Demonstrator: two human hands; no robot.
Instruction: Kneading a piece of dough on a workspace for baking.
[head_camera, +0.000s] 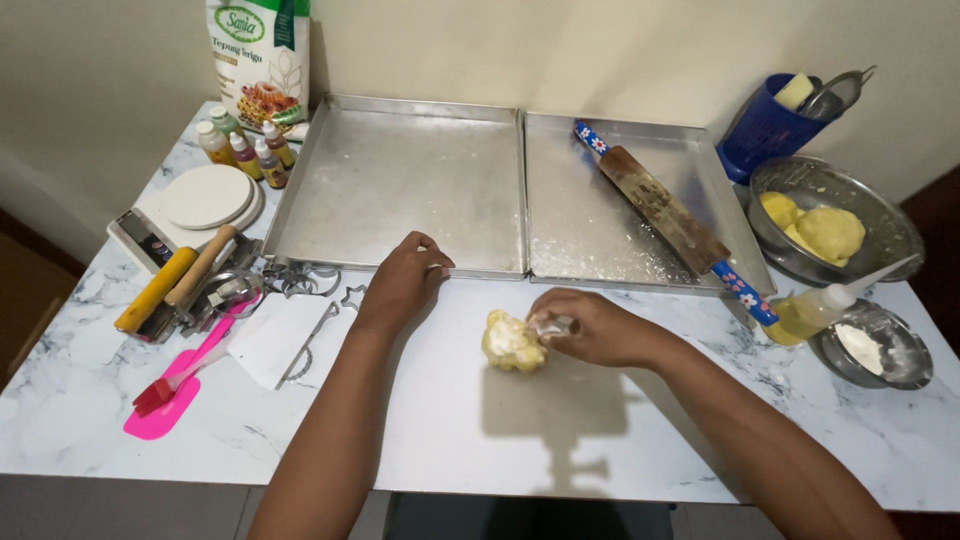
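Note:
A yellow lump of dough (512, 342), dusted with flour, lies on the marble table (90, 400) just in front of two metal baking trays. My right hand (595, 328) rests to its right, touching it, with fingertips pinched on a thin clear plastic sheet (552, 325). My left hand (403, 283) sits further left at the near edge of the left tray (400, 180). Its fingers are curled and pinch what looks like the same sheet's edge.
A rolling pin (665, 215) with blue flowered handles lies in the right tray (590, 240). At right are a metal bowl of dough (830, 230), a squeeze bottle (825, 305), a small flour dish (875, 345) and a blue utensil holder (765, 130). Left: scale (200, 205), colouring bottles (245, 150), flour bag (260, 60), cookie cutters (300, 280), pink spatula (170, 400).

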